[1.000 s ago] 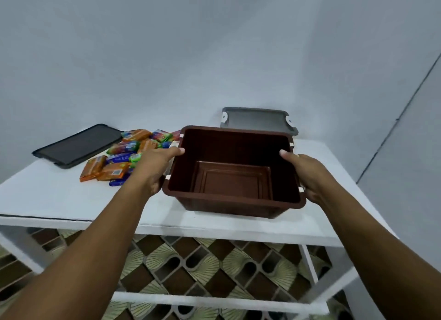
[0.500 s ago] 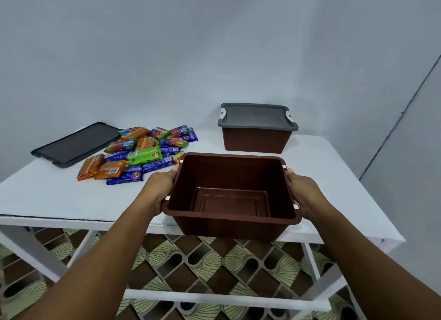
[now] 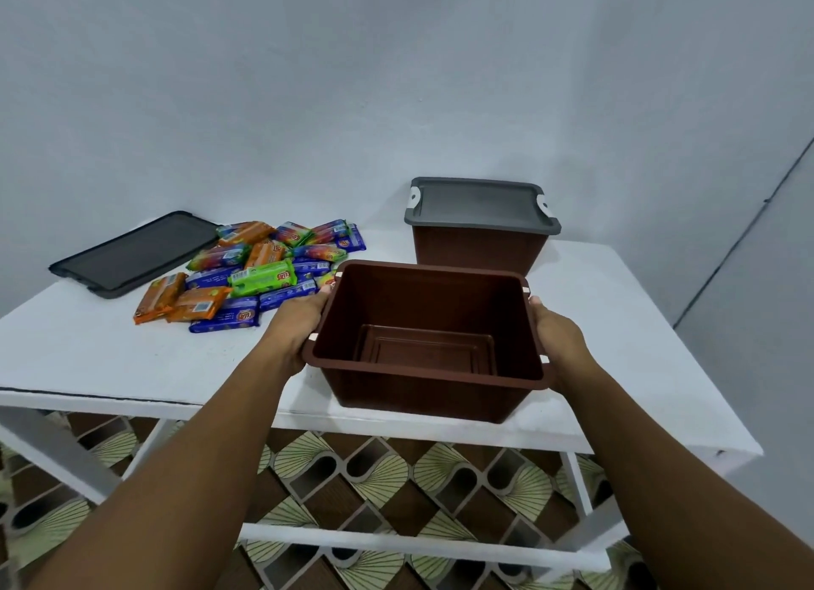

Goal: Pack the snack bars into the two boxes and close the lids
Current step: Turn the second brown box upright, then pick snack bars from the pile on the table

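An empty brown box [image 3: 429, 395] without a lid rests at the front edge of the white table [image 3: 132, 365]. My left hand [image 3: 296, 325] grips its left rim and my right hand [image 3: 556, 340] grips its right rim. A second brown box [image 3: 478, 250] stands behind it, covered by a grey lid [image 3: 480, 202]. To the left of both lies a heap of several snack bars [image 3: 253, 272] in orange, blue and green wrappers. A loose dark grey lid [image 3: 136, 252] lies flat at the far left of the table.
A pale wall runs close behind the table. The table's right edge is near the right box side. Under the table are white rails and a patterned brown and cream floor [image 3: 396, 479].
Both hands have drawn the open box toward me, down to the table's front edge. The lidded box behind it has come fully into sight.
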